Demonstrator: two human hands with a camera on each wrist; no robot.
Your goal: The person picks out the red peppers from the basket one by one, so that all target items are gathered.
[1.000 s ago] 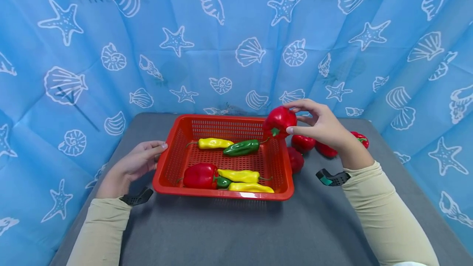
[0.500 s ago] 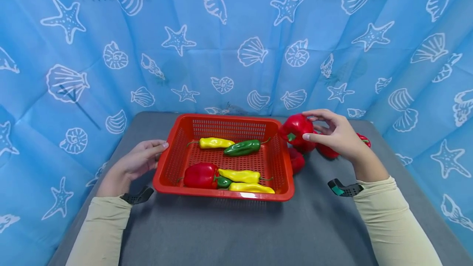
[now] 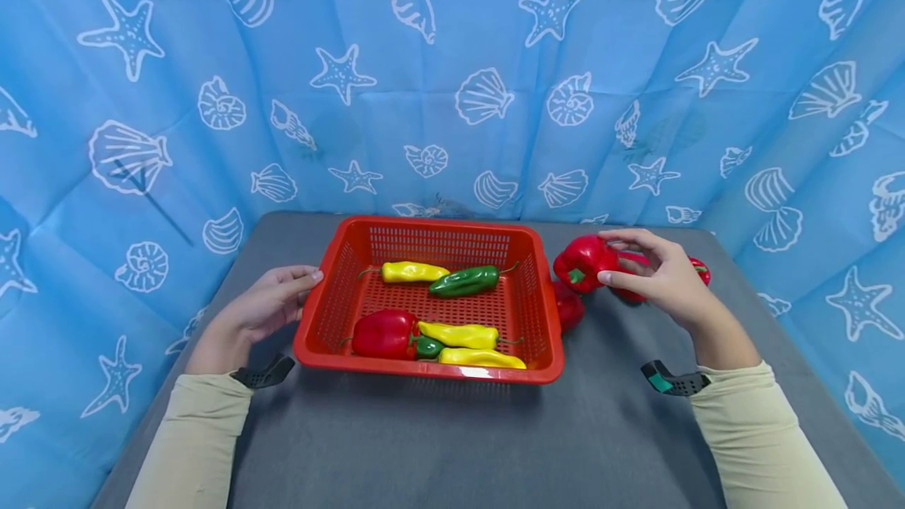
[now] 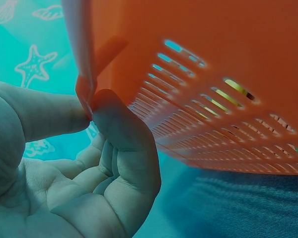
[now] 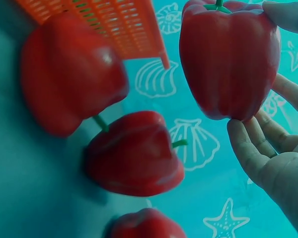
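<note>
My left hand (image 3: 265, 309) pinches the left rim of a red plastic basket (image 3: 321, 360) between thumb and index finger, as the left wrist view shows close up. My right hand (image 3: 657, 277) holds a red bell pepper (image 3: 580, 261) by thumb and fingertips, to the right of the basket. In the right wrist view this bell pepper (image 5: 228, 64) hangs above other red bell peppers, green stem at the top of the picture. Inside the basket lie a red bell pepper (image 3: 383, 335), a long green pepper (image 3: 464, 281) and several yellow peppers (image 3: 458, 335).
A red bell pepper (image 5: 72, 74) rests against the basket's right side. Another bell pepper (image 5: 136, 158) lies beside it, and a further one (image 5: 148, 228) shows at the lower edge. The grey table (image 3: 438, 446) backs onto a blue shell-print curtain (image 3: 424, 61).
My right hand has moved right and down with the red bell pepper, from over the basket's right rim to beside the basket. My left hand stays on the rim.
</note>
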